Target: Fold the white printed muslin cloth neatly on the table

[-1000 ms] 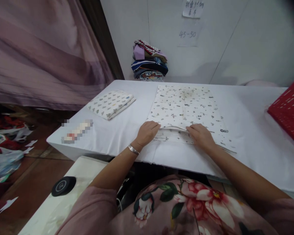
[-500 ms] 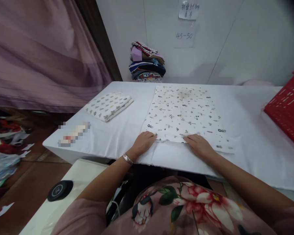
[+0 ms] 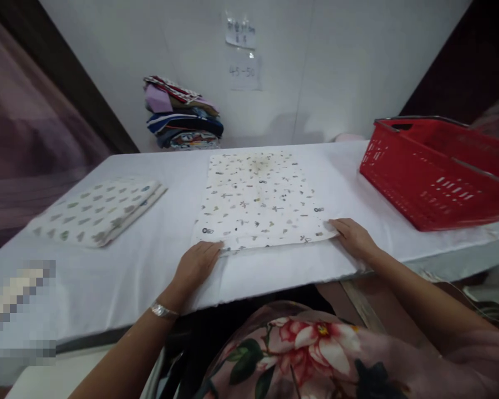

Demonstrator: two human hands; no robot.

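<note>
A white cloth (image 3: 258, 199) with small grey and brown prints lies spread over the white-covered table, its near edge turned over in a narrow strip. At the near left corner of that strip my left hand (image 3: 199, 263) has its fingers closed on the edge. My right hand (image 3: 353, 238) pinches the near right corner. Between the two hands the edge runs nearly straight. A brownish stain shows near the cloth's far end. Both thumbs are largely hidden.
To the left lies a folded cloth (image 3: 100, 213) with grey cloud-like prints. A red plastic basket (image 3: 419, 183) stands on the right of the table (image 3: 274, 277). Behind the table is a stack of folded fabrics (image 3: 185, 119). Paper signs (image 3: 244, 72) hang on the wall.
My right hand has moved right along the near edge to its right corner, where it now pinches the cloth. My left hand stays at the left corner. The view has turned right, showing more of the basket.
</note>
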